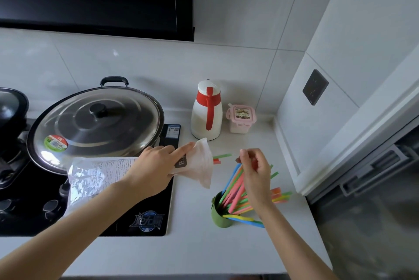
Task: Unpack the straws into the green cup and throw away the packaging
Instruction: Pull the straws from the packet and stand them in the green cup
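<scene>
The green cup point(220, 214) stands on the white counter, holding several coloured straws point(235, 191) that fan out to the upper right. More straws lie flat on the counter beside the cup point(281, 195), and two stick out behind the packaging point(223, 156). My left hand point(154, 170) grips the clear plastic packaging point(95, 177), whose open end point(203, 164) hangs past my fingers. My right hand point(255, 173) hovers above the cup with fingertips pinched at the tops of the straws.
A black stove point(145, 220) lies to the left with a large lidded wok point(95, 120) on it. A white and red thermos jug point(206, 111) and a small pink-lidded container point(241, 118) stand at the back. A wall point(340, 98) borders the counter on the right.
</scene>
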The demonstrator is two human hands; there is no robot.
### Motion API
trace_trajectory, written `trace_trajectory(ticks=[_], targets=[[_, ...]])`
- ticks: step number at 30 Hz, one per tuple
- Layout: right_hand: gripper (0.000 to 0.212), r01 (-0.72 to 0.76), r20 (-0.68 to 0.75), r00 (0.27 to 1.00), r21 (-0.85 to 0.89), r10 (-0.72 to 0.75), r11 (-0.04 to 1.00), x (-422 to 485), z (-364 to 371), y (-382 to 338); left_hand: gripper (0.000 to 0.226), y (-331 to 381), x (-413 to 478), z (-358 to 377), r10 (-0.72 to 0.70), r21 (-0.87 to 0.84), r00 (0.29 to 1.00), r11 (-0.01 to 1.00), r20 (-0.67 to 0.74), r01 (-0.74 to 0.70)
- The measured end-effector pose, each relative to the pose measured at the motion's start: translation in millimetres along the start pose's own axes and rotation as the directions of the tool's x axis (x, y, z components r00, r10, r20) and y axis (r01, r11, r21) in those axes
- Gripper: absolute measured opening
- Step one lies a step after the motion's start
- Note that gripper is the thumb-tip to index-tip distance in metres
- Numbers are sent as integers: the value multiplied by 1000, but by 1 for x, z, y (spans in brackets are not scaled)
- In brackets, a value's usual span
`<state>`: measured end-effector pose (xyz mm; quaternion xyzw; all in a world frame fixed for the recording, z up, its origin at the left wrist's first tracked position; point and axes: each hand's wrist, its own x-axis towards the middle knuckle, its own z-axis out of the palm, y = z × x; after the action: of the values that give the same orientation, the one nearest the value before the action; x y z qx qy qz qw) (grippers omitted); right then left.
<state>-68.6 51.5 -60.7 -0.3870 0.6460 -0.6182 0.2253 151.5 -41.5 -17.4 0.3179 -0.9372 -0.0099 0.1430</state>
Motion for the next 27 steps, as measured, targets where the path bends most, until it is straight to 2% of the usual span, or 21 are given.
trace_trajectory(ticks=[4, 6, 8, 11, 13, 15, 17, 18, 19, 21, 22, 25, 27], targets=[[30, 52, -60, 997, 39, -50, 998, 0, -7, -9, 89, 0, 2, -1, 1, 6, 1000, 1000, 7, -1], [35, 100, -45, 994, -8, -100, 995, 0, -14, -13, 92, -1, 3, -2, 4, 8, 1000, 1000, 3, -4], [38, 136, 12, 991, -84, -135, 987, 1, -19, -13, 94, 0, 3, -2, 8, 7, 1000, 1000, 3, -8], [41, 200, 200, 968, -255, -151, 946, 4, -18, -5, 95, 2, 6, -4, 21, 7, 1000, 1000, -4, -21], [46, 352, 332, 916, -390, -227, 851, 1, -17, 7, 95, 3, 8, -4, 31, -3, 999, 1000, -10, -31], [49, 508, 443, 845, -493, -299, 706, -5, -16, 18, 93, 3, 10, -5, 41, -11, 999, 999, -21, -41], [55, 574, 513, 804, -538, -301, 618, -10, -18, 22, 91, 3, 12, -6, 49, -17, 998, 999, -24, -50], [56, 565, 523, 803, -518, -285, 642, -10, -20, 19, 90, 3, 13, -6, 55, -18, 998, 998, -25, -55], [53, 519, 501, 823, -472, -268, 712, -9, -23, 12, 89, 4, 13, -6, 60, -18, 998, 998, -29, -61], [44, 359, 374, 897, -309, -234, 881, -4, -30, -4, 88, 5, 14, -6, 70, -11, 997, 997, -40, -71], [42, 280, 282, 936, -233, -211, 931, -3, -33, -16, 87, 5, 14, -7, 75, -8, 996, 997, -45, -75], [34, 27, 71, 997, -24, -25, 999, -4, -38, -44, 86, 6, 15, -11, 96, -15, 993, 995, -70, -97], [44, -168, 94, 983, 145, 155, 975, -7, -32, -52, 85, 8, 19, -15, 113, -20, 989, 993, -93, -116]])
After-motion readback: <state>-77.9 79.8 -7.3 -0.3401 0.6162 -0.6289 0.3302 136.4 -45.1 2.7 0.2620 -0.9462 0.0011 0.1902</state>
